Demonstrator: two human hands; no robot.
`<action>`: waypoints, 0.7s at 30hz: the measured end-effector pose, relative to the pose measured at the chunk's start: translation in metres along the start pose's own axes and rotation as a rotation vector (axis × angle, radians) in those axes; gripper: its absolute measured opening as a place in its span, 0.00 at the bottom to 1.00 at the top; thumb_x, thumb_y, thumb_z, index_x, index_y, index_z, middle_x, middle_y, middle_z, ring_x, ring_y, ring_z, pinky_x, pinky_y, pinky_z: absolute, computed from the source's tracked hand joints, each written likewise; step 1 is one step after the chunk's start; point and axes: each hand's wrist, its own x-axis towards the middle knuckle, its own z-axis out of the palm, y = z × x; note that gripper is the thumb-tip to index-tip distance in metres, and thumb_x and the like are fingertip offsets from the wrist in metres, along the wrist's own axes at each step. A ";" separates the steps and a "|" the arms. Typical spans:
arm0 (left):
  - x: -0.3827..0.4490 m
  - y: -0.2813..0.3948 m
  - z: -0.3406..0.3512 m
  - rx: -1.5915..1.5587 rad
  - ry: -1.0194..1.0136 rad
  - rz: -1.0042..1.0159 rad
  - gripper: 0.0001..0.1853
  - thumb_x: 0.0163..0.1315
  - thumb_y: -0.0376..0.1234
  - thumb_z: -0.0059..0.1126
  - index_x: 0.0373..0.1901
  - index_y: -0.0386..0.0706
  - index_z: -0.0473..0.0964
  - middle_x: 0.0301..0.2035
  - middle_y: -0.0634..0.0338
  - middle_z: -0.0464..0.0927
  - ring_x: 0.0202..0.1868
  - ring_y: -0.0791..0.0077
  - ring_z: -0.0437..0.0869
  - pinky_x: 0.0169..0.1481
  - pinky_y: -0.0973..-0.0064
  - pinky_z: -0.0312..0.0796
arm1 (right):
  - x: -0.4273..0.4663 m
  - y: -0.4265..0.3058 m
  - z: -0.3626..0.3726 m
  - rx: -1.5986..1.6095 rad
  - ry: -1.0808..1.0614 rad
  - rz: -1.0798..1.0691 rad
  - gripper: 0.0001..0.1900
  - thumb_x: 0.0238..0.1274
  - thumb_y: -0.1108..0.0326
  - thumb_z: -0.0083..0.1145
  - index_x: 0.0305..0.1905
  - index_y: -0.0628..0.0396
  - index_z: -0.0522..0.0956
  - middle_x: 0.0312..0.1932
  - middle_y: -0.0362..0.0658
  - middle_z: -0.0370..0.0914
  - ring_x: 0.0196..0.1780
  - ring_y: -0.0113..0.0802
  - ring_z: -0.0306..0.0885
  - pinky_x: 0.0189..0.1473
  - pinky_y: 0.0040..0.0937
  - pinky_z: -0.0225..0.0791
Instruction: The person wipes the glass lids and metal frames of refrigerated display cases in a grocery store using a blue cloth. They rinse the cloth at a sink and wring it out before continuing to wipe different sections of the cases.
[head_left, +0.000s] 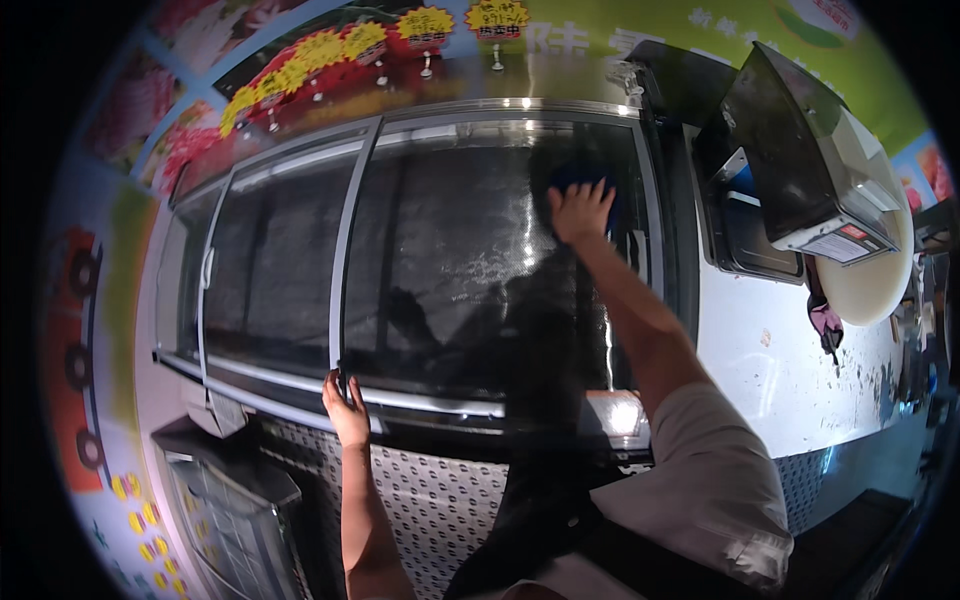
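Observation:
Before me is a display case with sliding glass panels (450, 262) in pale metal frames. My right hand (583, 208) lies spread on a dark blue cloth (559, 180), pressed flat against the upper right part of the right-hand glass panel. My left hand (347, 405) is at the lower end of the upright metal frame (352, 247) between two panels, with thumb and fingers around its edge. Reflections and the shadow of my arm darken the glass.
At right, a white worktop (765, 360) carries black trays (757, 240), a dark box-like appliance (795, 142) and a round pale board (862, 289). Yellow price signs (424, 26) stand along the far edge. A dark metal-framed unit (232, 487) is at lower left.

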 end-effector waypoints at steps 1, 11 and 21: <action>0.014 -0.005 0.001 0.132 0.031 0.096 0.20 0.66 0.33 0.52 0.56 0.32 0.65 0.54 0.42 0.68 0.56 0.48 0.70 0.61 0.61 0.64 | 0.028 0.005 0.005 -0.037 0.005 0.060 0.35 0.70 0.41 0.25 0.59 0.61 0.70 0.63 0.55 0.64 0.73 0.57 0.46 0.71 0.59 0.33; 0.093 -0.030 0.029 0.199 -0.151 0.370 0.31 0.60 0.27 0.49 0.66 0.33 0.56 0.65 0.46 0.58 0.68 0.48 0.56 0.71 0.60 0.50 | 0.189 0.111 0.053 -0.220 0.198 0.251 0.43 0.63 0.31 0.28 0.60 0.66 0.68 0.62 0.55 0.65 0.67 0.48 0.60 0.67 0.44 0.50; 0.095 -0.033 0.029 0.194 -0.153 0.410 0.30 0.59 0.25 0.51 0.64 0.30 0.57 0.62 0.41 0.61 0.65 0.41 0.59 0.69 0.55 0.53 | 0.158 -0.299 0.058 0.247 0.106 -0.355 0.31 0.66 0.45 0.34 0.48 0.64 0.78 0.54 0.56 0.73 0.61 0.49 0.66 0.65 0.44 0.53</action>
